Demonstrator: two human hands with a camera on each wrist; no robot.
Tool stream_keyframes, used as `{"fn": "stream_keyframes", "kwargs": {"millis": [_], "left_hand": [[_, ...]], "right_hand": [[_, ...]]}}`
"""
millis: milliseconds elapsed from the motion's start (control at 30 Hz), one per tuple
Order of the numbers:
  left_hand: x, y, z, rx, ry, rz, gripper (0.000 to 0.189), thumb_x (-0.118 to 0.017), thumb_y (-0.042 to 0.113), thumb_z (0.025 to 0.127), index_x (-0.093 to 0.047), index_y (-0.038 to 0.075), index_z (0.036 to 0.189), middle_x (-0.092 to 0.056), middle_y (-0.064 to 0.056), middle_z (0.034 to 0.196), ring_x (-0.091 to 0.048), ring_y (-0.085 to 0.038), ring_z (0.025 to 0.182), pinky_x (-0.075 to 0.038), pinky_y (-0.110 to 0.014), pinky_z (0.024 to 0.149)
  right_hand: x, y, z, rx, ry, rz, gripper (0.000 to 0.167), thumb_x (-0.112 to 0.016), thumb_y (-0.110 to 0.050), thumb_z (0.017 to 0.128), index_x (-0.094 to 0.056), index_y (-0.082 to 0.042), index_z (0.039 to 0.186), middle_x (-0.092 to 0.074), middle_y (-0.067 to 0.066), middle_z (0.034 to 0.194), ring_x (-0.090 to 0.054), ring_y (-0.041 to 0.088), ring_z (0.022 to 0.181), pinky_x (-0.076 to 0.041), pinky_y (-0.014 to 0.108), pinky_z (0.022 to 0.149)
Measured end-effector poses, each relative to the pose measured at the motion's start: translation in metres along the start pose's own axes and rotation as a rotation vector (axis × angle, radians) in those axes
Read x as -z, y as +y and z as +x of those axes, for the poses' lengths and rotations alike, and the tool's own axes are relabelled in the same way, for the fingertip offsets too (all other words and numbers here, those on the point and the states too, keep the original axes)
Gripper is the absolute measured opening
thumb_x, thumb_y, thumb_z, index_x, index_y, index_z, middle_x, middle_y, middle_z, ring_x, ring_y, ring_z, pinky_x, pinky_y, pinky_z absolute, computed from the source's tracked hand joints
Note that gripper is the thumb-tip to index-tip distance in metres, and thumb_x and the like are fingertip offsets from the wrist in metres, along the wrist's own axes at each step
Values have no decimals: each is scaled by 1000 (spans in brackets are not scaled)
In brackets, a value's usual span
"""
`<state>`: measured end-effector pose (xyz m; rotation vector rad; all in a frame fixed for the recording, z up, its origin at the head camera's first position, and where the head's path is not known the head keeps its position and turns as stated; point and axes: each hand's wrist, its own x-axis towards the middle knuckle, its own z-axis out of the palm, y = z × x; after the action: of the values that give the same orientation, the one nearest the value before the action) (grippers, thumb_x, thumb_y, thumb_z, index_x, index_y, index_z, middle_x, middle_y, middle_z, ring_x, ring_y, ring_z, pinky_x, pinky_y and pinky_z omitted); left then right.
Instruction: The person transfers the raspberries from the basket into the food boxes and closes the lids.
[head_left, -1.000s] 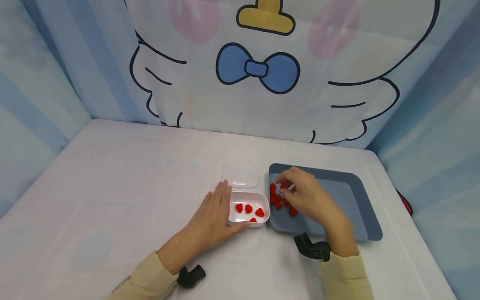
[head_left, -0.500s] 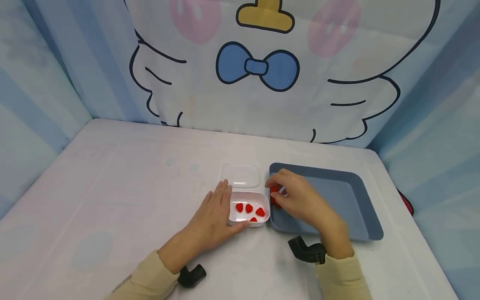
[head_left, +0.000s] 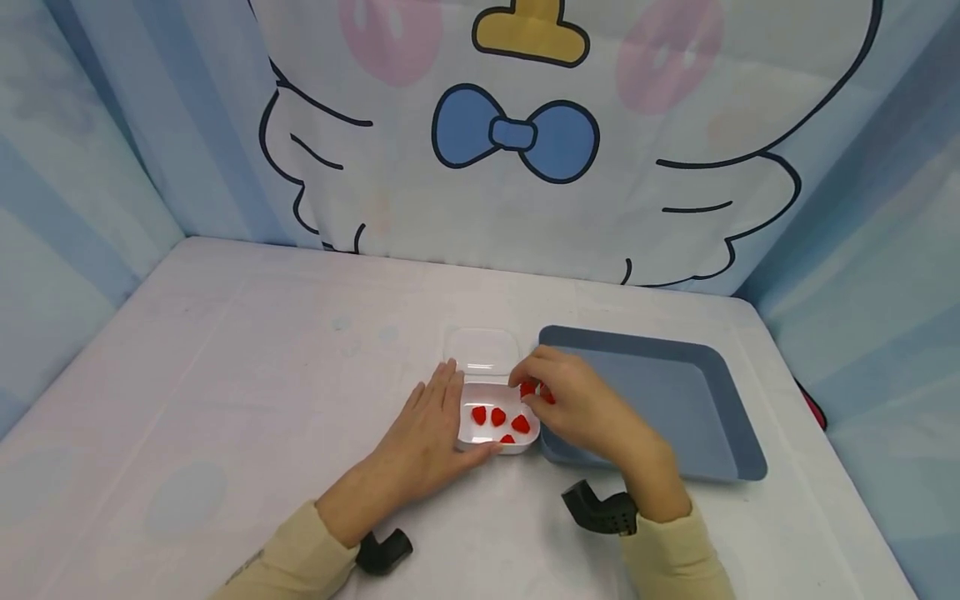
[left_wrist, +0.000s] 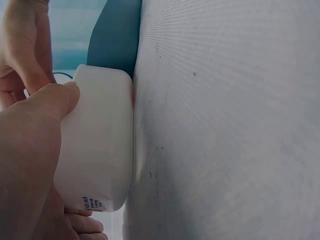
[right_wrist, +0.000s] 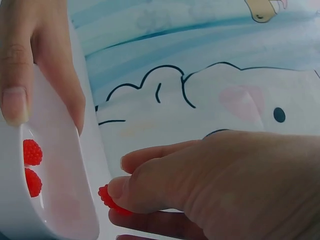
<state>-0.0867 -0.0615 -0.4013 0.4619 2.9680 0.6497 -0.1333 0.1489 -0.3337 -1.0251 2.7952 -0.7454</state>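
A small white plastic box (head_left: 462,433) lies on the table, with several red raspberries (head_left: 498,417) inside. My left hand (head_left: 423,429) holds the box at its left end. The left thumb lies on the near rim, as the left wrist view shows, and the fingers run along the far side. Over the right edge of the box, my right hand (head_left: 585,408) pinches a raspberry (right_wrist: 106,196) between thumb and fingers. Another bit of red (head_left: 547,393) shows at the fingers in the head view, largely hidden by the hand.
A blue-grey tray (head_left: 667,400) stands right beside the box; its left end is partly covered by my right hand. Behind the box lies a clear lid (head_left: 482,350). A printed curtain (head_left: 480,217) rises at the table's back edge.
My right hand has moved left from the tray's left end to the box's right edge, bringing a raspberry along. My left hand and the box have stayed in place.
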Motion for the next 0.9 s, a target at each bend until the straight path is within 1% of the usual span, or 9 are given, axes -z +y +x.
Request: {"fn": "stream_keyframes", "kwargs": {"millis": [167, 300, 433, 567, 667, 767, 900], "left_hand": [[0, 0, 0, -4, 4, -4, 103, -62, 66, 86, -22, -1, 154, -24, -18, 163, -21, -31, 153, -25, -54, 121], [-1, 0, 0, -8, 9, -1, 102, -61, 65, 87, -22, -2, 154, -24, -19, 163, -21, -31, 153, -25, -54, 121], [-1, 0, 0, -13, 9, 0, 102, -60, 66, 87, -22, -2, 154, -23, -19, 163, -20, -31, 153, -25, -54, 121], [0, 0, 0, -19, 12, -6, 102, -60, 66, 87, -23, -2, 153, -23, -20, 163, -20, -32, 153, -25, -54, 121], [0, 0, 0, -20, 10, -9, 102, -61, 65, 87, -23, -3, 153, -24, -20, 162, -21, -33, 153, -25, -55, 121], [-1, 0, 0, -18, 2, -9, 102, -61, 65, 87, -23, -3, 153, -23, -20, 163, -20, -32, 153, -25, -55, 121], [-1, -1, 0, -15, 4, -10, 102, -61, 65, 87, -23, -2, 154, -23, -19, 163, -20, -31, 153, -24, -55, 121]], "right_hand": [[-5, -3, 1, 13, -29, 3, 20, -71, 0, 86, -71, -6, 105, -65, 3, 98, -60, 13, 86, -58, 30, 75], [-7, -5, 2, 27, -45, -19, 18, -71, 0, 87, -70, -7, 104, -65, 2, 98, -60, 13, 86, -57, 27, 76], [-9, -6, 3, 57, -36, -31, 18, -70, 1, 86, -70, -6, 102, -66, 3, 97, -60, 14, 85, -57, 26, 76], [-12, -5, 5, 80, -44, -32, 19, -67, 4, 85, -70, -7, 100, -67, 3, 96, -60, 14, 84, -55, 27, 77], [-15, -5, 6, 71, -82, -32, 19, -65, 4, 85, -70, -7, 100, -66, 1, 93, -59, 12, 83, -54, 27, 77], [-17, -6, 5, 51, -119, -30, 19, -65, 3, 87, -70, -8, 101, -67, 1, 94, -62, 13, 86, -55, 29, 81], [-16, -6, 5, 49, -127, -19, 21, -63, 4, 87, -70, -7, 103, -70, 4, 101, -66, 17, 94, -56, 35, 87]]}}
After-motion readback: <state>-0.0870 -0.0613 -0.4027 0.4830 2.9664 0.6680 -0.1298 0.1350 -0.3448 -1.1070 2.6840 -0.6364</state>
